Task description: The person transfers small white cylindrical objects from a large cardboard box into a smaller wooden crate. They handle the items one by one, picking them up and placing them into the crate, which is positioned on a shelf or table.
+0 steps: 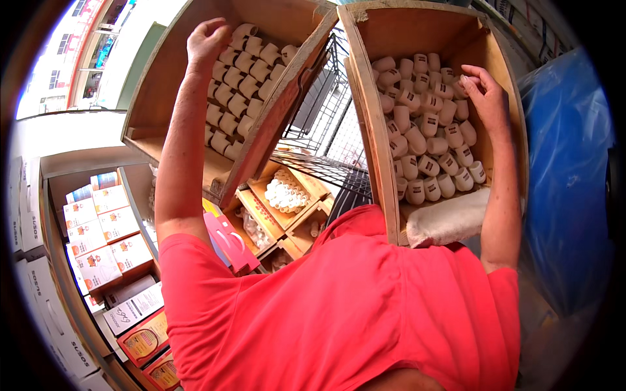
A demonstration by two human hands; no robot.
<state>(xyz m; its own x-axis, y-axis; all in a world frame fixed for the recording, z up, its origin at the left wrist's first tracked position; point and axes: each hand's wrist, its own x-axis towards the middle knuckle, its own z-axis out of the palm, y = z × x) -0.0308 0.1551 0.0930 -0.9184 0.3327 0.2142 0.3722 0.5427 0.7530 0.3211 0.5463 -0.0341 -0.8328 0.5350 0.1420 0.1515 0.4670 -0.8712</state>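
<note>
Two wooden boxes lie before me. In the left wooden box (pixel 281 19), white plastic pipe elbows (pixel 237 105) form neat slanting rows; my left hand (pixel 209 41) is above their far left edge, fingers curled, and whether it holds anything is unclear. The right wooden box (pixel 425 22) contains many white plastic pipe fittings (pixel 430 124) bearing small dark labels, packed less evenly. Over the right side of that pile is my right hand (pixel 484 93), thumb and fingertips close together, beside a fitting; a grip on it cannot be made out. A pale folded cloth (pixel 447 220) lies at its near end.
A black wire rack (pixel 323 168) shows between the boxes, above small wooden bins (pixel 288 229) of fittings. Shelves with cartons (pixel 107 220) are on the left, a pink box (pixel 227 239) near my left upper arm. Blue plastic wrapping (pixel 567 181) borders the right box.
</note>
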